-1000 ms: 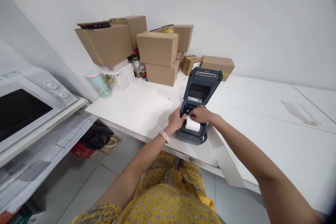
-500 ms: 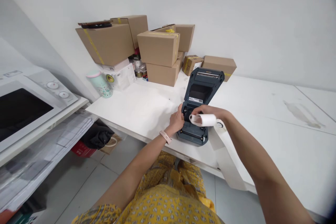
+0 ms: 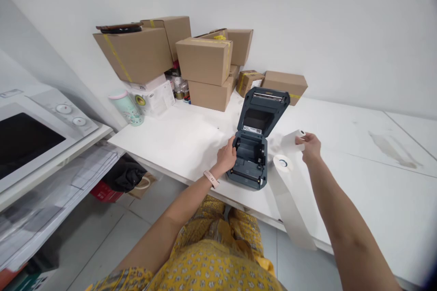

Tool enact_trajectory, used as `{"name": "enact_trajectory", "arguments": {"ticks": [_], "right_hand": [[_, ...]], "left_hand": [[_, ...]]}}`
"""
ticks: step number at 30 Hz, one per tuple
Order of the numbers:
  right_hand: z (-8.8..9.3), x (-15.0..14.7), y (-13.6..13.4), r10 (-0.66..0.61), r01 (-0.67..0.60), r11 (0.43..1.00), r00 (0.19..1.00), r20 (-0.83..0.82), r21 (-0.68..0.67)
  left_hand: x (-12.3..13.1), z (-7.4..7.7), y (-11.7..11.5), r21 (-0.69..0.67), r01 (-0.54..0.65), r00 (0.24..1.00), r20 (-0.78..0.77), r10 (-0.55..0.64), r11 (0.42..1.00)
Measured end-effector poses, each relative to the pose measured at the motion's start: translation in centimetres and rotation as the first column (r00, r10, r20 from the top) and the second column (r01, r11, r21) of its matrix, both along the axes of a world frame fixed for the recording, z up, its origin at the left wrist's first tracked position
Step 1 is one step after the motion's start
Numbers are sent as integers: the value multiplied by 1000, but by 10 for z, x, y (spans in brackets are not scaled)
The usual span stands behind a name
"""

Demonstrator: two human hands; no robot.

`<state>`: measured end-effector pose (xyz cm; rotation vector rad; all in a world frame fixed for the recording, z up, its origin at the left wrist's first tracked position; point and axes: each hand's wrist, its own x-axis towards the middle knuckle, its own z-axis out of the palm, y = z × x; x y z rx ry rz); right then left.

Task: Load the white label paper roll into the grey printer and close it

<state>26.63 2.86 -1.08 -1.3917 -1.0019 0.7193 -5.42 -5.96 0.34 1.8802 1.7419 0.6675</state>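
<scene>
- Long white table [image 3: 184,141] takes up most of this corner, pushed against the wall.
- Stacked brown cardboard boxes [image 3: 205,61] crowd the back of it, some with yellow tape.
- White microwave [image 3: 37,132] with two round knobs, off to the left.
- Dark blue-grey plastic printer [image 3: 248,163] sits near the table's front edge, lid flipped wide open, and I can see right into the bay.
- Wide white paper roll [image 3: 278,163] just right of the printer, its strip drooping over the table edge.
- Mint-green tumbler with a pink rim [image 3: 127,108], back left.
- Left hand [image 3: 226,157] is on the printer's left edge; honestly can't tell if it's gripping or just resting.
- Right hand [image 3: 311,148] has its fingers pinching the right end of the small white paper roll.
- That small white paper roll [image 3: 290,142] is out to the printer's right, beyond the wide one.
- Pale pink wristband [image 3: 211,179] on the left wrist.
</scene>
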Motion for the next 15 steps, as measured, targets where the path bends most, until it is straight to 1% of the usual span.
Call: {"name": "enact_trajectory", "arguments": {"ticks": [3, 6, 8, 11, 13, 15], "right_hand": [[-27, 0, 3, -152, 172, 976, 977, 146, -135], [-45, -1, 5, -193, 254, 941, 946, 259, -225], [-52, -1, 7, -174, 253, 932, 941, 291, -260], [-59, 3, 0, -134, 207, 944, 952, 275, -257], [-64, 9, -17, -135, 192, 955, 960, 246, -226], [-68, 18, -44, -145, 189, 961, 966, 212, -203]], "left_hand": [[1, 0, 1, 3, -5, 1000, -16, 6, 1000], [1, 0, 1, 7, -3, 1000, -30, 3, 1000], [1, -1, 1, 14, -5, 999, -33, 5, 1000], [0, -2, 1, 23, -5, 1000, -29, 5, 1000], [0, -3, 2, 29, -1, 1000, -20, 1, 1000], [-1, -4, 3, 36, 9, 1000, -14, -8, 999]]}}
